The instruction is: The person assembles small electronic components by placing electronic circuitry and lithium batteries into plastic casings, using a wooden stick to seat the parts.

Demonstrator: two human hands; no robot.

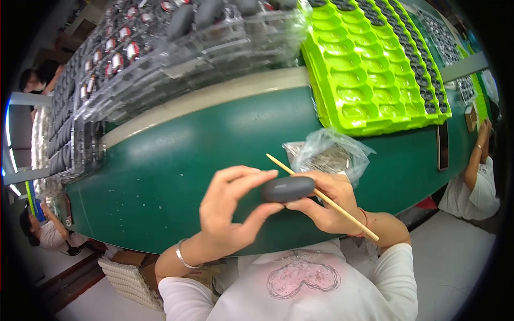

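Note:
A dark grey, rounded oblong case (pixel 288 189) is held up over the green table, in front of my chest. My right hand (pixel 332 200) pinches its right end between thumb and fingers. The same hand also keeps a thin wooden stick (pixel 347 214), which slants behind the case with its pointed end up to the left. My left hand (pixel 227 206) curves round the case's left end, thumb at the lower edge and fingertips at the upper edge. Beyond my right hand lies a clear plastic bag (pixel 334 155) of small metal pieces.
A bright green moulded tray (pixel 369 128) stands at the far right, dark parts in some pockets. Stacked clear trays (pixel 182 69) of dark cases and small parts fill the far left. A dark phone-like slab (pixel 442 147) lies at right. Other people sit at both sides.

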